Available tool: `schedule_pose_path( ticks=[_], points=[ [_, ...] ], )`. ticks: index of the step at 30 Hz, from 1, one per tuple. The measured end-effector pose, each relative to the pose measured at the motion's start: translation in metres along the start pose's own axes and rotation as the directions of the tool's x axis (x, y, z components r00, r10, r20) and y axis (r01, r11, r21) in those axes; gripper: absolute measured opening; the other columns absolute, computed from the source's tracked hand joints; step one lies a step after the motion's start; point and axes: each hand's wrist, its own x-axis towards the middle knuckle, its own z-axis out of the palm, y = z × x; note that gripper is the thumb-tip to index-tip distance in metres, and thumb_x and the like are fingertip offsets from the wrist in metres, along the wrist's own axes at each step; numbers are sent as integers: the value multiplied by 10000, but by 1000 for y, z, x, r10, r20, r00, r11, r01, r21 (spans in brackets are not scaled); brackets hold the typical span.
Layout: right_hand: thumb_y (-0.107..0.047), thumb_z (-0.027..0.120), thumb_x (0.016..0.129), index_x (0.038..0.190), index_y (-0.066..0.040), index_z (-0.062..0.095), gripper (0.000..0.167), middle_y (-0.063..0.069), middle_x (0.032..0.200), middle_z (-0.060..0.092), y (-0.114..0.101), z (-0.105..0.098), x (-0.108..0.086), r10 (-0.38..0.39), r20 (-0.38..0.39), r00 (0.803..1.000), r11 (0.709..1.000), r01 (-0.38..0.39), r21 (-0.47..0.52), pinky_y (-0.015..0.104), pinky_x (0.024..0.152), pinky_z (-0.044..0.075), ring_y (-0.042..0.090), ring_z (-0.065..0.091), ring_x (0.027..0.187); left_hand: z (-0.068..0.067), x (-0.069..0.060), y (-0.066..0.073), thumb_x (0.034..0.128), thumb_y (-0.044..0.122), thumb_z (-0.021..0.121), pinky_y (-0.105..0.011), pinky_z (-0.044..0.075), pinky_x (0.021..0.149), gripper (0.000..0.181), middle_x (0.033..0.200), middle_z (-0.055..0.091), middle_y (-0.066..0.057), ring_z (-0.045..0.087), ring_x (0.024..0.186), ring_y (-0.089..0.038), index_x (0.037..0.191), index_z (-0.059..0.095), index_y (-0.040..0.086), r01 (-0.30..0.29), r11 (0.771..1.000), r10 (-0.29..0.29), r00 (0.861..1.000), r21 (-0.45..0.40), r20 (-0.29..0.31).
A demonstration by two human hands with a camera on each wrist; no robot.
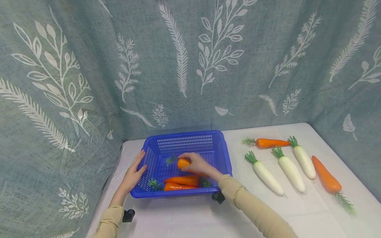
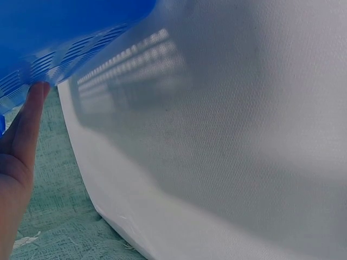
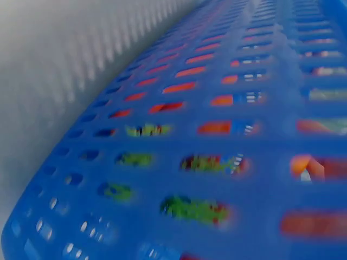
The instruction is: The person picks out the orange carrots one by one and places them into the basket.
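Observation:
A blue plastic basket (image 1: 187, 134) with slotted walls sits on the white table. At its left side, my left hand (image 1: 132, 173) touches the wall with fairly straight fingers; the left wrist view shows the fingers (image 2: 30, 127) against the slotted outside. Inside the basket, my right hand (image 1: 194, 163) grips an orange carrot (image 1: 183, 163) near its thick end, partly covering it. Two more carrots, one behind (image 1: 181, 180) and one in front (image 1: 178, 186), lie along the near wall with green tops at their ends. Through the slots, the right wrist view gives blurred orange and green patches.
Right of the basket, three white radishes (image 1: 293, 173) with green tops lie on the table (image 1: 238, 211). One carrot (image 1: 269, 142) lies behind them, another (image 1: 325, 175) to their right. Black supports (image 1: 129, 215) show near the basket's front. A patterned grey-green curtain (image 1: 184, 109) hangs behind.

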Motion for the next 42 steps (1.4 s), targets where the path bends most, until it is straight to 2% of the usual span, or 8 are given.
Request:
schedule_pose_path(
  ticks=[3,8,12,15,24,30,36,42],
  points=[
    [-75,721,809,1243,-70,616,446,108,1180,654,0,3,1,-45,49,998,994,50,-96,229,739,486,172,555,884,0,0,-1,981,72,443,-646,131,1133,530,1559,158,-243,120,1421,-475,1461,259,-57,-7,1000,7,1000,3,1],
    [-89,720,824,1236,-89,626,423,87,1235,644,-3,10,1,-70,119,990,971,95,-218,308,896,503,224,585,1035,1,0,-1,980,59,432,-646,126,1134,533,1559,150,-249,113,1420,-478,1463,245,-62,-8,1000,8,1000,7,2],
    [-79,714,828,1234,-94,628,415,78,1244,642,-3,14,3,-57,121,991,966,85,-243,351,947,500,240,585,1083,0,0,-2,981,70,426,-632,116,1150,538,1566,140,-240,102,1432,-464,1468,235,-58,8,1000,-8,1000,3,8],
    [-71,717,821,1224,-99,635,412,65,1229,651,-3,15,4,-50,111,993,957,79,-277,313,913,500,218,589,1050,0,0,-2,985,80,426,-624,109,1158,540,1571,133,-229,96,1440,-454,1471,234,-52,19,1000,-19,1000,-5,13],
    [-45,694,828,1197,-79,643,374,66,1195,664,-3,18,4,-31,114,993,906,76,-416,340,984,492,232,594,1101,0,0,-3,982,70,436,-632,123,1147,533,1563,149,-239,117,1427,-468,1466,250,-52,13,1000,-13,1000,17,8],
    [-44,667,851,1169,-49,654,318,88,1182,670,-3,19,3,-24,99,995,914,62,-401,373,1029,464,258,584,1151,-1,2,-3,980,61,433,-618,119,1158,534,1568,145,-230,113,1436,-454,1470,247,-43,20,1000,-20,1000,15,11],
    [-16,670,837,1151,-28,658,314,119,1168,670,-1,20,2,-24,81,996,937,51,-346,395,1012,472,286,581,1148,-1,0,-1,983,60,444,-623,131,1152,531,1559,154,-248,123,1429,-466,1464,251,-56,23,1000,-23,1000,19,12],
    [-29,682,831,1146,-35,665,315,117,1152,678,0,21,3,-27,69,997,944,48,-327,387,988,485,285,591,1124,-1,1,0,983,62,430,-619,119,1158,534,1570,140,-229,110,1437,-454,1470,241,-47,24,1000,-24,1000,14,16]
  ],
)
